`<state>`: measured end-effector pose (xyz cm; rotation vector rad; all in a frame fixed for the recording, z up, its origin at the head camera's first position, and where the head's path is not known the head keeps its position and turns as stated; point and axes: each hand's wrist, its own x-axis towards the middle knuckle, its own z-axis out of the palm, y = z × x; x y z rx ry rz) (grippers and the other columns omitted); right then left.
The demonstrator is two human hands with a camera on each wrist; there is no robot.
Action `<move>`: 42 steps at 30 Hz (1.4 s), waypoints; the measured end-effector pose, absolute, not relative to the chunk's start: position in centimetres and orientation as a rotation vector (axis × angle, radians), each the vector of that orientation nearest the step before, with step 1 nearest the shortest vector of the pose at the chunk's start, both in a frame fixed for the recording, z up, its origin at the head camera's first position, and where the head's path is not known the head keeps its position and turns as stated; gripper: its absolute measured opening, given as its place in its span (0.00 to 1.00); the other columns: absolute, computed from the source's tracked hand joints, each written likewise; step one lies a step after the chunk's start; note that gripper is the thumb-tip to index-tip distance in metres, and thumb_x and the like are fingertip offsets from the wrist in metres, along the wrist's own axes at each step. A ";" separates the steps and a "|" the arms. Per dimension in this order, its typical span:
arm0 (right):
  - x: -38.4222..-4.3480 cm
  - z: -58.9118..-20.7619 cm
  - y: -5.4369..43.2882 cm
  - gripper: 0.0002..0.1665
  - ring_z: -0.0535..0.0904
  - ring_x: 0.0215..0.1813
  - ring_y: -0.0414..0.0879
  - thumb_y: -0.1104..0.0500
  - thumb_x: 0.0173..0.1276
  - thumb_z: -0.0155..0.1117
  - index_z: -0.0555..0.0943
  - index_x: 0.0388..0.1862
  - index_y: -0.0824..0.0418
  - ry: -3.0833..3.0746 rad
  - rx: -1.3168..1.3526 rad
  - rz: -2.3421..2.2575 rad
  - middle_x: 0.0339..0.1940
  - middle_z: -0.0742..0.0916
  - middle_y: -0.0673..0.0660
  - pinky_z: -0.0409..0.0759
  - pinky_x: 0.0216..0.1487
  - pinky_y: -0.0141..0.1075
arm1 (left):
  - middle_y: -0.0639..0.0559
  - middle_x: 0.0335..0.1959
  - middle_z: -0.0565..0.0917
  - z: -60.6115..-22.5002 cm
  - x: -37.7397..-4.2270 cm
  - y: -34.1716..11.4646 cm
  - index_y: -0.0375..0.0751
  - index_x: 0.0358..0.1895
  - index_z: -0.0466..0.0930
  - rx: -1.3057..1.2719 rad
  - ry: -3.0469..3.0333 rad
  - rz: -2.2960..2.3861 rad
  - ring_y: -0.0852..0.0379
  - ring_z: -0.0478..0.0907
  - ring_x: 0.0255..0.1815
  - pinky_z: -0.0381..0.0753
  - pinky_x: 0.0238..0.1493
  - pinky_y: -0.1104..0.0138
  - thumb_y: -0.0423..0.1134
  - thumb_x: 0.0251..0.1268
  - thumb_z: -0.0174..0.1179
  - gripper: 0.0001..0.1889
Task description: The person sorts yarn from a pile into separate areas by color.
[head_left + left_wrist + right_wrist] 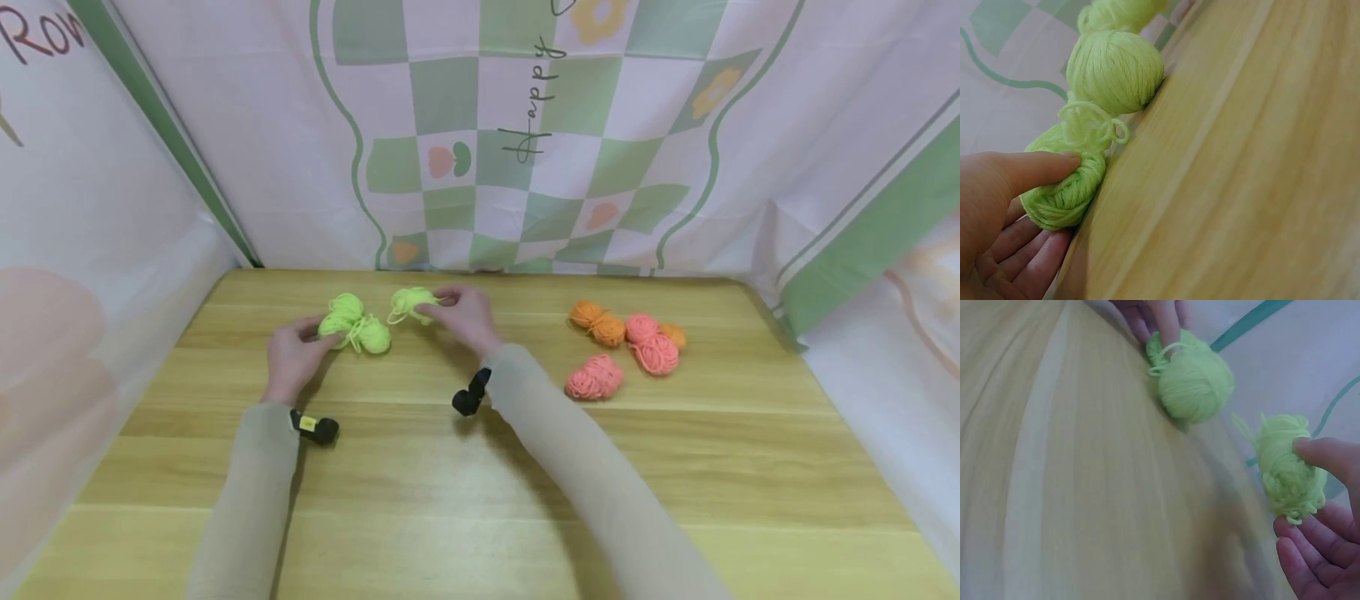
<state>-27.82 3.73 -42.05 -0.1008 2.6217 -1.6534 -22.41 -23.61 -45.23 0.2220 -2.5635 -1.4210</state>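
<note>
My left hand (294, 357) pinches a lime-green skein of yarn (1063, 187) between thumb and fingers, low over the wooden table. This skein is tied or twisted at its middle, and a rounder green lobe (1116, 72) sits beside it with loose loops between them. To the right, my right hand (463, 317) holds a separate small bundle of lime-green yarn (1288, 465), thumb on one side and fingers underneath. A loose strand hangs from that bundle's left end. In the right wrist view a gap shows between it and the left hand's yarn.
Right of my right arm lie an orange yarn skein (597, 323), a pink skein (652, 344) with another orange piece (673, 336) behind it, and a pink ball (595, 377). A printed curtain (517, 208) hangs along the back edge of the wooden table (420, 500).
</note>
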 end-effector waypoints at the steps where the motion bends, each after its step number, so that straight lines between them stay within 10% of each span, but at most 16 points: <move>1: -27.8 -42.0 3.5 0.28 0.83 0.46 0.47 0.47 0.58 0.81 0.85 0.53 0.61 2.614 -0.091 -1.652 0.45 0.88 0.55 0.83 0.47 0.37 | 0.35 0.58 0.83 -45.3 -22.4 -23.6 0.32 0.62 0.81 0.221 -2.563 -1.421 0.41 0.81 0.58 0.77 0.61 0.52 0.41 0.64 0.72 0.26; 27: -26.2 -42.3 -0.5 0.19 0.83 0.43 0.43 0.50 0.62 0.78 0.88 0.48 0.60 2.679 -0.225 -1.470 0.40 0.89 0.50 0.81 0.47 0.34 | 0.36 0.55 0.84 -45.2 -22.4 -23.6 0.33 0.60 0.82 0.216 -2.545 -1.415 0.42 0.82 0.54 0.78 0.59 0.53 0.39 0.63 0.72 0.23; 42: -26.7 -41.2 1.0 0.33 0.83 0.50 0.45 0.45 0.61 0.79 0.83 0.59 0.62 2.616 -0.282 -1.576 0.51 0.88 0.54 0.82 0.50 0.35 | 0.36 0.56 0.84 -45.0 -22.3 -23.5 0.33 0.61 0.82 0.236 -2.552 -1.428 0.41 0.81 0.56 0.78 0.61 0.53 0.38 0.64 0.70 0.23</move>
